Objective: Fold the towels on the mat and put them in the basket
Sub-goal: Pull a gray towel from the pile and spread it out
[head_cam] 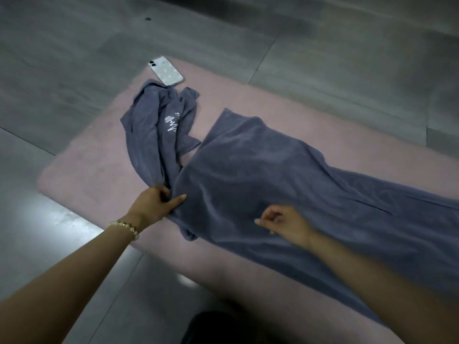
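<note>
Towel (260, 175), blue-grey, flat on mat (99, 175); left fingers (180, 198) tight on its corner, right fingers (265, 218) slack, empty

Head view, close above mat (99, 175) (steeply downward), facing forward

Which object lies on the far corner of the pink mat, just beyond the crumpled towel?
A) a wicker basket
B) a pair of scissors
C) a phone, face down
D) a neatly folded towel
C: a phone lies with its camera lenses facing up on the far corner of the mat, right beside the top of the crumpled towel.
</note>
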`<act>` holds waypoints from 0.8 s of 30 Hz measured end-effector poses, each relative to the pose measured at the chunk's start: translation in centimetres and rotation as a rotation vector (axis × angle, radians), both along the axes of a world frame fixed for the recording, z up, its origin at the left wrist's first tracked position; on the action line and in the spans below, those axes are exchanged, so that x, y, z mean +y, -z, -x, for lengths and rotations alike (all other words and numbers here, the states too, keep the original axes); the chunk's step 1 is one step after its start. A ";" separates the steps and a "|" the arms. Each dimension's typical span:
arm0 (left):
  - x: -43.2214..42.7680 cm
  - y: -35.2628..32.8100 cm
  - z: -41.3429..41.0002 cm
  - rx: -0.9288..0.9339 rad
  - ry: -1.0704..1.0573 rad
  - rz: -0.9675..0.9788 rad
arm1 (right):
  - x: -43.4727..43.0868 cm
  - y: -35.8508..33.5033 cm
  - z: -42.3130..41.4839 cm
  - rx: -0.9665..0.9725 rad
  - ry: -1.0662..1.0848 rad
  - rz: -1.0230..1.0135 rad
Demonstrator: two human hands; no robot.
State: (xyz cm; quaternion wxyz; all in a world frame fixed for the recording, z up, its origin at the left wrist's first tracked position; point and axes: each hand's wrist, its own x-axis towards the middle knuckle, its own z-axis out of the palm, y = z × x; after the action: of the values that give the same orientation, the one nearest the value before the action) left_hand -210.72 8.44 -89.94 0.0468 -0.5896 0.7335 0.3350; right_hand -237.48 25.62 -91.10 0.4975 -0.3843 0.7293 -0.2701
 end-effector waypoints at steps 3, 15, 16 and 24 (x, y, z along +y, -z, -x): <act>1.7 0.2 0.1 0.180 -0.111 -0.150 | 4.2 1.7 -1.4 0.044 -0.075 -0.078; 5.7 1.1 0.6 0.775 -0.815 -0.229 | 5.7 4.4 -5.0 0.481 0.008 -0.028; 5.6 1.2 0.4 0.793 -0.822 -0.214 | 5.6 4.5 -5.1 0.474 0.016 -0.039; 5.4 0.9 0.0 0.831 -0.806 -0.180 | 6.4 4.9 -7.1 0.030 0.094 -0.044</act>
State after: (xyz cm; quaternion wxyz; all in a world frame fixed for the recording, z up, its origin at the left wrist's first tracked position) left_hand -210.74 13.80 -90.87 -0.3261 -0.6349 0.3768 0.5904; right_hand -230.41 32.01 -95.99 0.4817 -0.3424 0.7597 -0.2713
